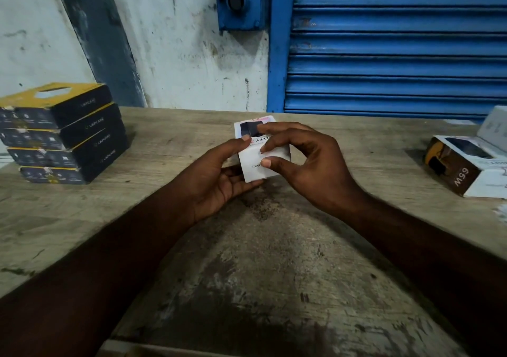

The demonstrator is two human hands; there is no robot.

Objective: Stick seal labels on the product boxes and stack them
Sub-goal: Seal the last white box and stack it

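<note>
A small white product box [256, 168] with a dark picture on its top is held over the middle of the wooden table [260, 260]. My left hand [219, 181] grips it from the left and underneath, thumb on its upper edge. My right hand [304, 161] comes from the right, with thumb and fingertips pressed on the box's near white face. Whether a seal label lies under those fingers cannot be made out. A stack of several black-and-yellow boxes [63, 134] stands at the table's left.
At the right edge lie white-and-brown boxes [466, 167] marked 65W, with another white box behind them. A blue roller shutter [397, 43] and a stained white wall [178, 41] close off the far side of the table.
</note>
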